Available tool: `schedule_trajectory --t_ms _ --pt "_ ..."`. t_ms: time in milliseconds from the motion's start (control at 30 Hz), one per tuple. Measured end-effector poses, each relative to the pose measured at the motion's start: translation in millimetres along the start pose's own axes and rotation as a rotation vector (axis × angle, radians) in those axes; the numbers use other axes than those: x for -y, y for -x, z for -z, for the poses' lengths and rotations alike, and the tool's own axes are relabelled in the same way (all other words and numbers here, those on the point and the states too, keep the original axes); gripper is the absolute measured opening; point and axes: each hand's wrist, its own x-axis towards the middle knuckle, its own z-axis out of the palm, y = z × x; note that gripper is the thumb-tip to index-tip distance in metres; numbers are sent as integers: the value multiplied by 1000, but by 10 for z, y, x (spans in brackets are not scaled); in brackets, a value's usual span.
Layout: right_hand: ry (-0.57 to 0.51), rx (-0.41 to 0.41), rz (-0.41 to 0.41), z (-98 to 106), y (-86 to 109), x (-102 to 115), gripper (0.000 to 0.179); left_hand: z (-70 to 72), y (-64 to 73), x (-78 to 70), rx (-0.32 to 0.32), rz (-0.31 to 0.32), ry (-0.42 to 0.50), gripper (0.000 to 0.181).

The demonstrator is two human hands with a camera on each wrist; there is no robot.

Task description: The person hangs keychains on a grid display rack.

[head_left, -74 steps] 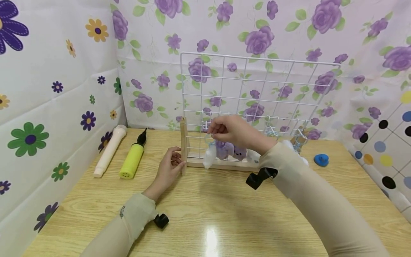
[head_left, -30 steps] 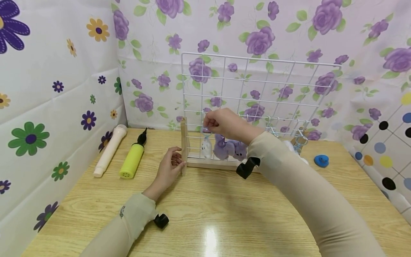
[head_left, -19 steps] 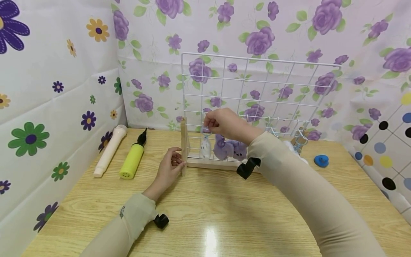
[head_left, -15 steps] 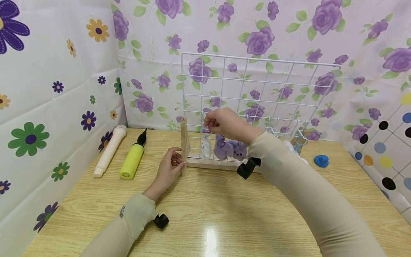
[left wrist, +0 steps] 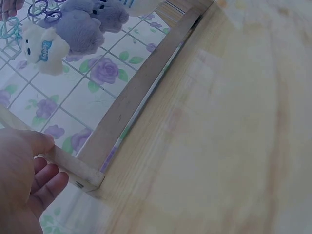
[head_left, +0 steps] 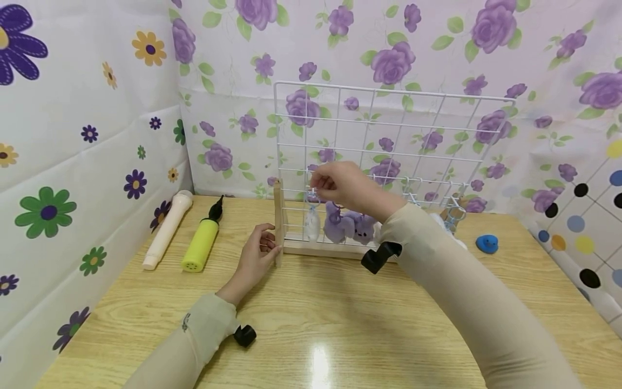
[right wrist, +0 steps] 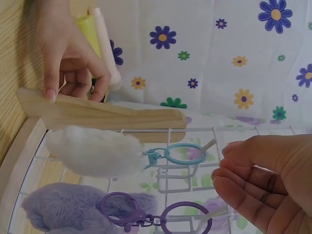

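A white wire grid rack (head_left: 394,96) stands in a wooden base, with plush keychains hanging from its hooks. My left hand (head_left: 255,251) grips the wooden side piece (left wrist: 73,165) of the base, thumb on one face and fingers curled behind. At the rack's left end, a white plush keychain (right wrist: 97,151) hangs by its light blue ring (right wrist: 187,154) on a white hook. My right hand (head_left: 347,186) is right at the hook's tip, fingers loosely bent, with nothing between thumb and fingertips. Beside it hangs a purple plush keychain (right wrist: 63,209) on a purple ring (right wrist: 186,218).
More keychains, with light blue rings (head_left: 454,213), hang at the rack's right end, partly behind my right arm. On the wooden table (head_left: 291,324), a yellow hand pump (head_left: 201,246) and a pale tube-shaped stick (head_left: 168,229) lie left, a blue duck toy (head_left: 487,243) right.
My right hand has carried the white plush keychain leftward onto the left hook, then drawn its fingers off the ring, slightly up and right. The left hand has stayed on the wood.
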Motion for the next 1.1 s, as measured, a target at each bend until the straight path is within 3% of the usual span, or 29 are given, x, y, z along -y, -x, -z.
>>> schedule_trajectory --t_ms 233,567,767,1100 --pt "2 -79 52 28 150 2 12 13 -14 3 -1 2 -31 45" --pt "-19 -102 104 1 380 -27 19 99 21 -38 -38 -4 -39 45" --pt "20 -131 119 -25 543 -58 23 184 10 -83 -112 -127 -117 47" --pt "55 -159 187 -87 790 -167 29 237 -5 -284 -183 -430 -343 45"
